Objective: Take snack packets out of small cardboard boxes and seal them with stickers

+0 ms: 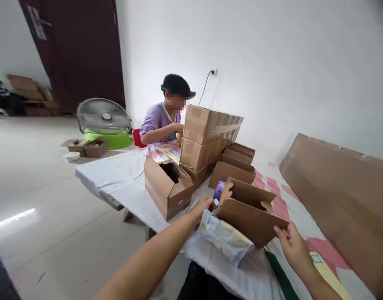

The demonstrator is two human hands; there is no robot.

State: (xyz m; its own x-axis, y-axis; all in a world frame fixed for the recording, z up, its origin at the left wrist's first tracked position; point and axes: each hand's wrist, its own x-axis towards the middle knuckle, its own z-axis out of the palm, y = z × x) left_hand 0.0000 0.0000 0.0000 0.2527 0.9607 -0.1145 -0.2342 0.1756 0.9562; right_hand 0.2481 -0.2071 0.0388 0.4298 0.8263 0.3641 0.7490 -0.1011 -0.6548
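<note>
Head camera view: an open cardboard box (250, 225) stands near the front edge of the cloth-covered table (116, 179), its flaps up, between the person's two hands; the right hand (289, 241) has its thumb and fingers pinched on the upper right corner of the box's near panel, while the left hand (204, 206) is at the box's left end with fingers curled in, beside a purple package (219, 189), and I cannot tell whether those fingers are clamped on the box, on the package or on something small between them; a whitish plastic packet (225, 237) lies just in front of the box, below the left hand, and a dark green strip (280, 273) lies by the right wrist; beyond the box runs a row of open boxes (232, 173), with taped cartons (196, 125) stacked to its left and another brown box (157, 187), with a gap in its top, nearer the table's left side; a co-worker (160, 121) in a purple top and dark cap sits behind the stack, and a large cardboard sheet (338, 196) leans against the wall at the right
</note>
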